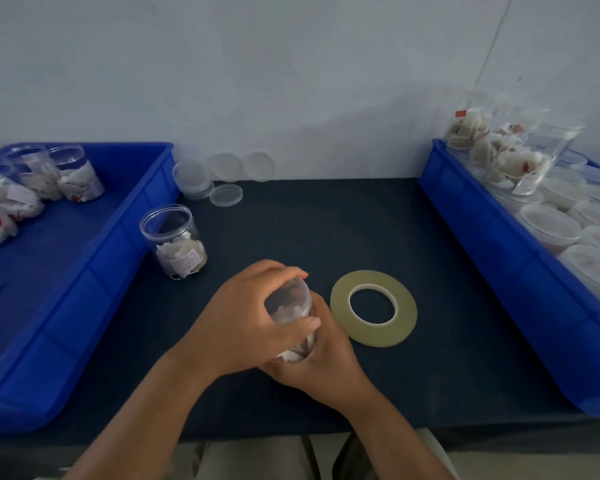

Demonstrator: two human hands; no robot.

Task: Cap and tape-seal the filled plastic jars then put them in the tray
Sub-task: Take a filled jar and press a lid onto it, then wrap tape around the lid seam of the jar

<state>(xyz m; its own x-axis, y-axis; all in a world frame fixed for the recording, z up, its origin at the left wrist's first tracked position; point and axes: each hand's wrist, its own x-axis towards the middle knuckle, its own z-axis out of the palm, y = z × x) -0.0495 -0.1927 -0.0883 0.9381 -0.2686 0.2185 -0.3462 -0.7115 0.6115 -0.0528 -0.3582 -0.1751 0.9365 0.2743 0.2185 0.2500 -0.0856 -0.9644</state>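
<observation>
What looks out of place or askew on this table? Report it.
The filled jars at the far end of the right tray lie tilted in a heap on the others, not upright. Nothing looks spilled or damaged.

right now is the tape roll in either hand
No, the tape roll lies flat on the table, while the left hand and right hand both grip the jar.

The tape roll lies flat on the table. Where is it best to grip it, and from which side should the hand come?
Come from above. The tape roll lies flat and thin on the dark table, so it offers little side wall to clasp. Probably best: a finger into the open middle hole and the thumb on the outer rim, pinching the ring across its width.
</observation>
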